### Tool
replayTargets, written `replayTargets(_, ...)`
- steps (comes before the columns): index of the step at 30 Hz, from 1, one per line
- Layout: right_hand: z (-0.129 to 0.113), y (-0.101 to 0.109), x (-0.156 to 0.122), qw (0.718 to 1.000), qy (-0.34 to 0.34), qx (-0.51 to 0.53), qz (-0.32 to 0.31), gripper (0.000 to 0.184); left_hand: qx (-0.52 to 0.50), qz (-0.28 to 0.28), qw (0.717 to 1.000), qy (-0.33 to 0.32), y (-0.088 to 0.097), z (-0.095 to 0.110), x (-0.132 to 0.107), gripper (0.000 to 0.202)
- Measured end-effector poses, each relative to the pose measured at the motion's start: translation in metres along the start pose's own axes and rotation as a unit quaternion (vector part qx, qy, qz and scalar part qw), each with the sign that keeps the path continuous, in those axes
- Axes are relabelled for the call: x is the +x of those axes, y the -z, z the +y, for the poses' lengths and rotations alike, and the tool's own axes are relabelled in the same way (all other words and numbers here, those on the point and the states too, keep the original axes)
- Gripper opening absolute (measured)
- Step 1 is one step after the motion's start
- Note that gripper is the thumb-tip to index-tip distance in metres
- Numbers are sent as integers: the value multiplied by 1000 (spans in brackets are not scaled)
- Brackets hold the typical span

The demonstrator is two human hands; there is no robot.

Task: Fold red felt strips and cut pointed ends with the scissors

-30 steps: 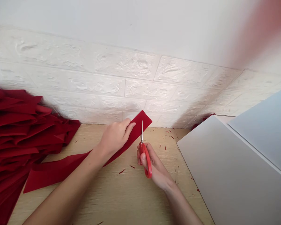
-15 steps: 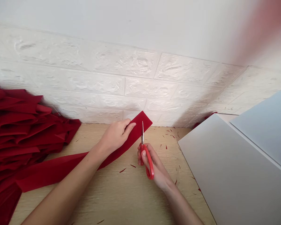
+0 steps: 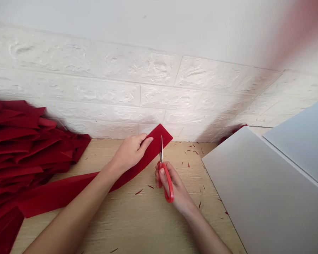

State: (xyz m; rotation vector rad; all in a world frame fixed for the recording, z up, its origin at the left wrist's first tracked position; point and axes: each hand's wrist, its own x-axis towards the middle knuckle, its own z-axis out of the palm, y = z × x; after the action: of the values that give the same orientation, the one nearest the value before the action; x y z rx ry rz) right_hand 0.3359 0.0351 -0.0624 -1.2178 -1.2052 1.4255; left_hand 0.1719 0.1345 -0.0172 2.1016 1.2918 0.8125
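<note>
A long dark-red fabric strip runs from the left up to a squared end near the wall. My left hand pinches it close to that end, thumb on top and the other fingers out of sight beneath. In my right hand is a pair of scissors with red handles, pointing upward. One blade lies over the strip's face near its end; the other blade is mostly hidden, apparently behind the cloth. Much of the strip's middle is covered by my left forearm.
Piled folds of red fabric fill the left side. Thin red scraps are scattered on the wooden tabletop. A large white box or panel stands at right, with more red material behind it. A white brick-patterned wall closes off the back.
Hands, strip and scissors keep nearly the same pose. The view has shifted very slightly, and no fresh cut shows.
</note>
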Motion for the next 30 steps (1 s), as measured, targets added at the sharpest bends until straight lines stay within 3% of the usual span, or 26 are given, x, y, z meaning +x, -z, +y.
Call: replayTargets(30,-6,11,-2,1000,-27,-6,1,53,33,-18,999,-6,-4,-6,2,40)
